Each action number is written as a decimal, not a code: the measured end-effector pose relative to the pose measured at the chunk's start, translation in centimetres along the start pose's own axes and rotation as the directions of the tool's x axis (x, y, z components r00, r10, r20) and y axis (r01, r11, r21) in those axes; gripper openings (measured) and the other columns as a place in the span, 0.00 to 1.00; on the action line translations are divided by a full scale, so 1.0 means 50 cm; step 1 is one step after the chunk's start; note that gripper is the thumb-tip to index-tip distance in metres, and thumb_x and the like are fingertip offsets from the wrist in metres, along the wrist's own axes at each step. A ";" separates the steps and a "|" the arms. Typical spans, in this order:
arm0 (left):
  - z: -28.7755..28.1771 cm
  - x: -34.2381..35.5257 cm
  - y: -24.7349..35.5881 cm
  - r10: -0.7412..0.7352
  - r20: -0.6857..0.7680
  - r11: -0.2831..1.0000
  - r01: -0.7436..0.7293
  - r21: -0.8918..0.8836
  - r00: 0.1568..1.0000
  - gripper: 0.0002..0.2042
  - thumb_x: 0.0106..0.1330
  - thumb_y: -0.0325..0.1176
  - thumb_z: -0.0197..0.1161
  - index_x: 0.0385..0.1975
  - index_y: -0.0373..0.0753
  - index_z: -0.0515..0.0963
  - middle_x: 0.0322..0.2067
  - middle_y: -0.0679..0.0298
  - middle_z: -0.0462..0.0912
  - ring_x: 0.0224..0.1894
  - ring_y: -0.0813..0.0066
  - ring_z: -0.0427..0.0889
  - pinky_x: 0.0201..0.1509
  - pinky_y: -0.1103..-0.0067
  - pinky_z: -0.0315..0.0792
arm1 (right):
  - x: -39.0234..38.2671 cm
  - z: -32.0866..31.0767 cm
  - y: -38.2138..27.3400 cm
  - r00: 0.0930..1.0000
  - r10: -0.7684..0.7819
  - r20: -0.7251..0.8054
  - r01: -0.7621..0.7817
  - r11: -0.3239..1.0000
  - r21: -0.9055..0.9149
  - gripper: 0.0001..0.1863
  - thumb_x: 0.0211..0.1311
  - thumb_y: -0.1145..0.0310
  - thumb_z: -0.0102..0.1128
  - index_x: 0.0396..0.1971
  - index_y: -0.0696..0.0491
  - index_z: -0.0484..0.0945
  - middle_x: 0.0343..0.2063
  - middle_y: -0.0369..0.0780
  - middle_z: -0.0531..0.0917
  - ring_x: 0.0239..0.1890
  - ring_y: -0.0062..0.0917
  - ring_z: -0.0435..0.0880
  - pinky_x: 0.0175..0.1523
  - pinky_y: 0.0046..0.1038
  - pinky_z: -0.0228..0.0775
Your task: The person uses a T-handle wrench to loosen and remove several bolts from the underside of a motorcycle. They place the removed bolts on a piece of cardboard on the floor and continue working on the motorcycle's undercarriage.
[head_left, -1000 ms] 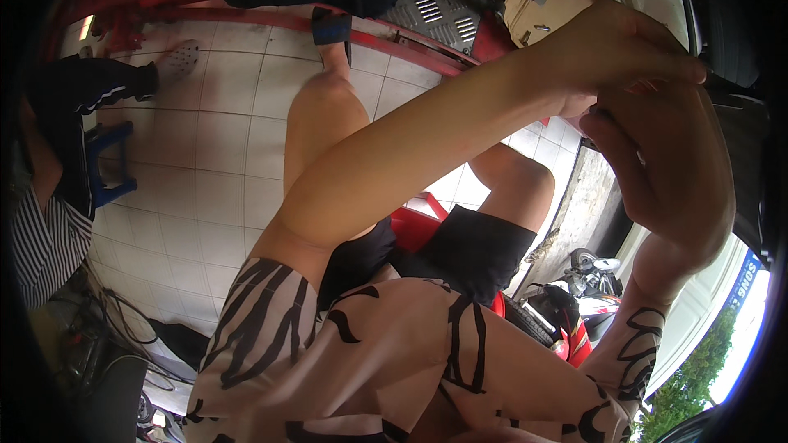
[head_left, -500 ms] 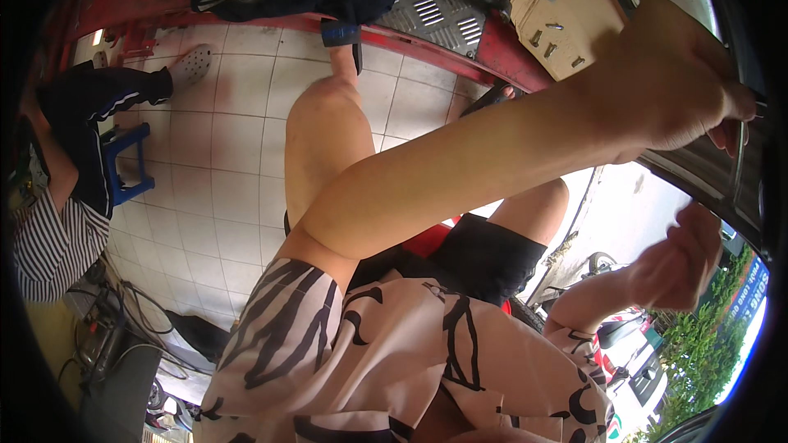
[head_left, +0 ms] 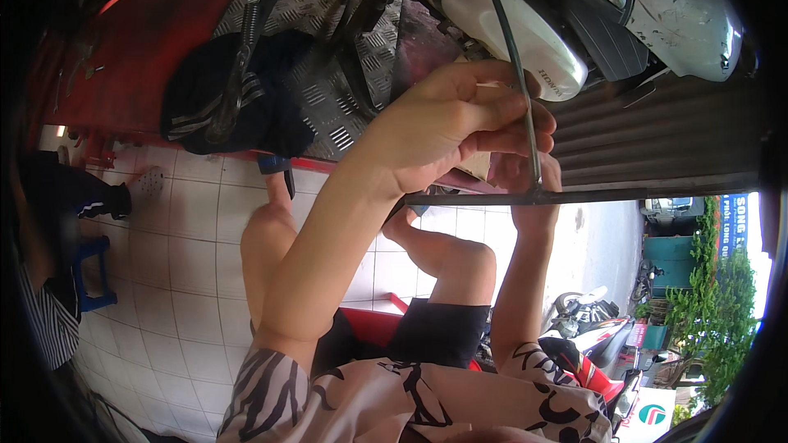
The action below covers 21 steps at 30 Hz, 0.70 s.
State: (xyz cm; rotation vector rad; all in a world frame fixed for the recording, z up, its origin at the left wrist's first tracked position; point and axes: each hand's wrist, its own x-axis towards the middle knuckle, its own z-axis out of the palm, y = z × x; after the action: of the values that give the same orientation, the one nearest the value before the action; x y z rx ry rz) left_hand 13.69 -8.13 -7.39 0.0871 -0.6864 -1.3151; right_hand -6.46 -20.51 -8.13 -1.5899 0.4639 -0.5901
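Observation:
A long, thin T-handle wrench point(head_left: 505, 33) slants down from the white-covered side of a motorcycle point(head_left: 480, 20) to its dark crossbar. My left hand point(head_left: 460, 111) reaches across from the left, its fingers closed around the shaft partway down. Lower, where shaft and crossbar meet, my right hand point(head_left: 551, 174) is closed at the handle, partly hidden behind it. The wrench's upper end goes up beside the engine cover, and I cannot make out what it meets. Behind my left hand a piece of cardboard point(head_left: 476, 166) shows in part.
Dark cloth point(head_left: 185, 107) lies on the red lift point(head_left: 148, 41) with its metal tread plate. Hand tools point(head_left: 89, 72) rest at its far left. A person in a striped top point(head_left: 51, 320) is near a blue stool point(head_left: 98, 275). Parked motorcycles point(head_left: 587, 312) stand at right.
My view has turned toward the motorcycle. Both hands, apart at the far right before, are now together at the T-handle wrench; my right hand has come up to its crossbar.

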 end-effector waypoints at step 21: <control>0.064 -0.067 0.045 0.255 -0.525 0.872 0.041 0.488 0.812 0.12 0.60 0.23 0.65 0.42 0.27 0.73 0.30 0.55 0.83 0.30 0.68 0.85 0.35 0.81 0.81 | 0.150 0.207 -0.052 0.866 -0.083 0.493 -0.270 0.753 0.600 0.17 0.70 0.59 0.51 0.41 0.60 0.76 0.15 0.28 0.66 0.15 0.10 0.63 0.22 0.14 0.56</control>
State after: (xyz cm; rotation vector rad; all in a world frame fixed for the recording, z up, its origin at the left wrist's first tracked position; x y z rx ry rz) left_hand 13.71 -3.43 -5.23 0.8157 -0.4628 -0.8997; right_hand 5.70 -16.70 -5.34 -0.9596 -0.0670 -0.1959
